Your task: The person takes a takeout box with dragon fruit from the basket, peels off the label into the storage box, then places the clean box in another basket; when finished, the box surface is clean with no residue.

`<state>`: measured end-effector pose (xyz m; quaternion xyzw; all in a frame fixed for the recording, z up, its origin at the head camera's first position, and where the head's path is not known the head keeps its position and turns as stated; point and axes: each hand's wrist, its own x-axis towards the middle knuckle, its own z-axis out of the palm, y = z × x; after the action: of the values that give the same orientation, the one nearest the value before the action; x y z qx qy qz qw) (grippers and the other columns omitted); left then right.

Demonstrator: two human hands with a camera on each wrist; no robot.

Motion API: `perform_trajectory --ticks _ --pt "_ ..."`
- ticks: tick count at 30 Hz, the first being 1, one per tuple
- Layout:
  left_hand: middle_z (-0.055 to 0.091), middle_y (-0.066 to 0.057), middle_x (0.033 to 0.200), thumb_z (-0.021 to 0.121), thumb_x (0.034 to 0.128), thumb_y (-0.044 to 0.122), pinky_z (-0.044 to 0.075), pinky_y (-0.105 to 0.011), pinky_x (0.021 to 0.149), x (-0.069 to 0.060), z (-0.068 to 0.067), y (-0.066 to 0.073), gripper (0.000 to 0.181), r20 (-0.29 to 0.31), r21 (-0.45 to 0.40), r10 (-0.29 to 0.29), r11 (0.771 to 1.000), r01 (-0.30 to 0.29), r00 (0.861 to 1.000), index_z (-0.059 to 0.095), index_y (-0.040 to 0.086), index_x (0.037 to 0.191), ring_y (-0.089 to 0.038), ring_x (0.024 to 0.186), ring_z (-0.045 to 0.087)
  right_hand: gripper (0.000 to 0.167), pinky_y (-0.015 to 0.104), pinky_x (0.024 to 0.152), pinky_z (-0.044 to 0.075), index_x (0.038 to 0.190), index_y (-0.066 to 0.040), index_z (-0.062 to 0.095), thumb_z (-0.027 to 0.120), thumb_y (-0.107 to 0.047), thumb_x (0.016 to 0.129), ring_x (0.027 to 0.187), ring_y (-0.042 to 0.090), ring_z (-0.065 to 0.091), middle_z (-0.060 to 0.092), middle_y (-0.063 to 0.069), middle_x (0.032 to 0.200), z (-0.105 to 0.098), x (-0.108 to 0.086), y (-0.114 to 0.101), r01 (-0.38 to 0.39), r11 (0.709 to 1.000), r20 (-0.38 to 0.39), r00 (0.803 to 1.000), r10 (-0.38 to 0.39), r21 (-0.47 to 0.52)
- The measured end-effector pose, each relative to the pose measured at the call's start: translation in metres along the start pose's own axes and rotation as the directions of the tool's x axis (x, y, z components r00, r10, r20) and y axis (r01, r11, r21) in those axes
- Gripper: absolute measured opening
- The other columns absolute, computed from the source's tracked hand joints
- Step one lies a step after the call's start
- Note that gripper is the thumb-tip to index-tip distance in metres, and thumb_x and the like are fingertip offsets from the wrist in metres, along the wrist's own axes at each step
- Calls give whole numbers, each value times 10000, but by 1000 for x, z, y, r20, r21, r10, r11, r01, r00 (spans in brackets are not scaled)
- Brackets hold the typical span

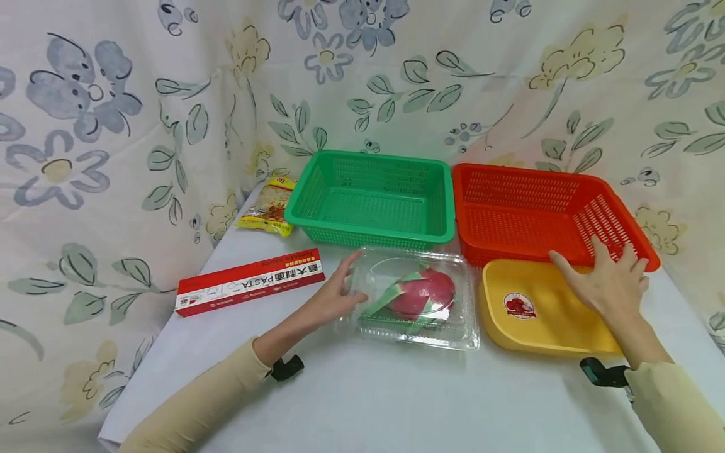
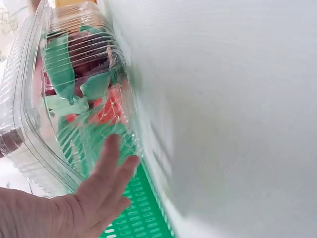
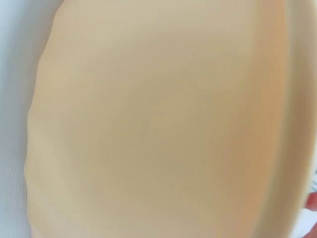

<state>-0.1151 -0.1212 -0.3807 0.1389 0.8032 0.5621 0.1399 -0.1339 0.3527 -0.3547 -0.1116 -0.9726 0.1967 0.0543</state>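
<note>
Long beige sleeves in my view, black gear beside both cuffs, bare left hand, bare right hand

A yellow packet lay left of the green basket, a red box front-left, and floral cloth behind.

Clear box: see-through plastic with a ridged base and a broad rim, lying flat on the counter, its left edge right at the left fingers.
Dragon fruit: pink, with long green tips, on its side inside the clear box, just right of those fingers.
Yellow box: rounded corners, red emblem, level, beneath the outspread right fingers; whether they touch it, I can't tell.
</note>
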Motion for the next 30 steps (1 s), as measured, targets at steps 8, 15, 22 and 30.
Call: perform_trajectory --ticks 8,15,22,30 --pt "309 -266 1505 599 896 95 565 -468 826 4 -3 -4 819 28 -175 -53 983 57 998 184 299 1572 -411 1188 559 995 795 1018 -30 1549 17 88 416 -678 917 1321 682 -169 -189 437 1490 -3 -1 12 -53 999 -12 999 53 13" --pt "331 -298 1473 588 890 60 542 -521 862 4 -5 -6 880 83 -258 -49 964 69 995 124 360 1574 -459 1115 593 975 816 998 77 1536 43 124 379 -677 930 1339 664 -138 -105 466 1479 -6 -1 16 -63 998 0 998 63 -5" --pt "362 -285 1455 593 906 85 551 -493 855 2 -7 -9 822 86 -282 -23 958 47 996 184 352 1567 -469 1101 602 921 818 936 224 1503 86 208 330 -648 960 1337 669 -49 2 469 1473 -7 0 21 -19 999 -12 1000 19 -46" --pt "388 -279 1393 562 944 113 578 -454 785 -3 -2 -7 707 34 -287 -41 957 49 999 249 320 1543 -480 1082 612 903 827 884 272 1506 76 211 329 -637 965 1349 653 -77 -22 457 1487 -1 -3 24 -9 999 -1 1000 9 -54"
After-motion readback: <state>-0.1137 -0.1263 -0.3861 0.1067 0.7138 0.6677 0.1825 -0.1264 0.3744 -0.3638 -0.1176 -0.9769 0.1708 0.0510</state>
